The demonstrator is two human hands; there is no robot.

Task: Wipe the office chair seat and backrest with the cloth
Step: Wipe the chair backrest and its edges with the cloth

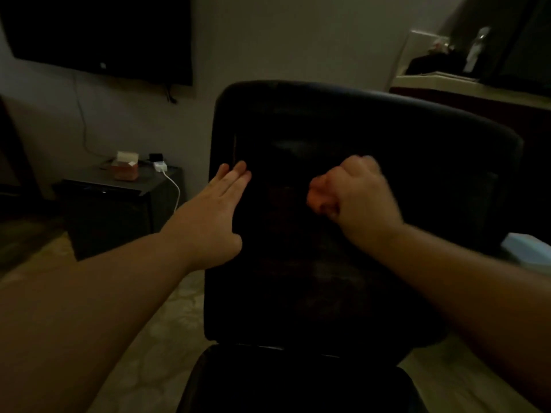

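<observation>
- Wiping looks to be going on at the backrest point(343, 204), the tall dark part of the chair, but the room is dim and I cannot tell which spots are clean.
- I think the seat point(298, 383), at the bottom of the view just under the backrest, is left to do. No hand is on it.
- The left hand point(214, 216) reaches out with straight fingers point(238, 174) held together. It lies flat on the left edge of the backrest, so its grip is open and holds nothing. I guess it keeps the chair from turning.
- The right hand point(354, 192) is up at the middle of the backrest, curled into a fist and blurry.
- I cannot see the cloth at all. It may be balled up inside that fist, or dark like the chair. So I cannot tell what the right grip holds.
- Both arms stretch forward from the bottom corners, well apart from each other.
</observation>
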